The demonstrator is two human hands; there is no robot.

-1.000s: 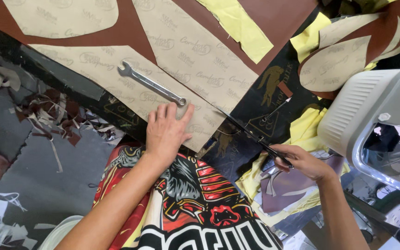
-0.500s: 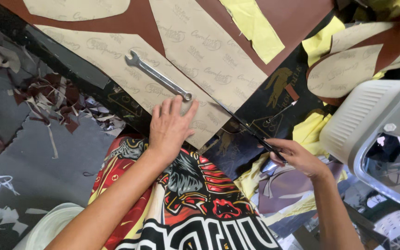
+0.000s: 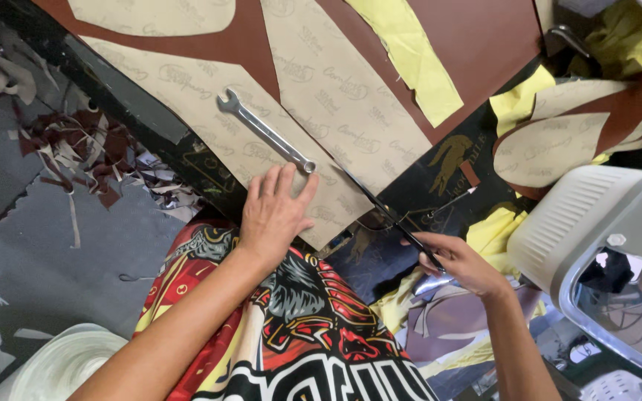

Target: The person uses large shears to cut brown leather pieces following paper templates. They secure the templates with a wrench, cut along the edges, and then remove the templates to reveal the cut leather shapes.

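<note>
- Left hand (image 3: pixel 275 215) lies flat on the tan paper pattern (image 3: pixel 261 148), fingers spread.
- Wrench (image 3: pixel 265 131) rests on the pattern, just beside the fingertips.
- Right hand (image 3: pixel 458 261) grips dark scissors (image 3: pixel 388 215) at the pattern edge.

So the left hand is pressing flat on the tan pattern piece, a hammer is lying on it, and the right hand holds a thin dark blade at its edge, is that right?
Not quite. The tool lying on the pattern piece is a metal wrench, not a hammer, as the head view shows. The rest holds: the left hand presses flat on the piece, and the right hand holds a thin dark blade at its edge.
</note>
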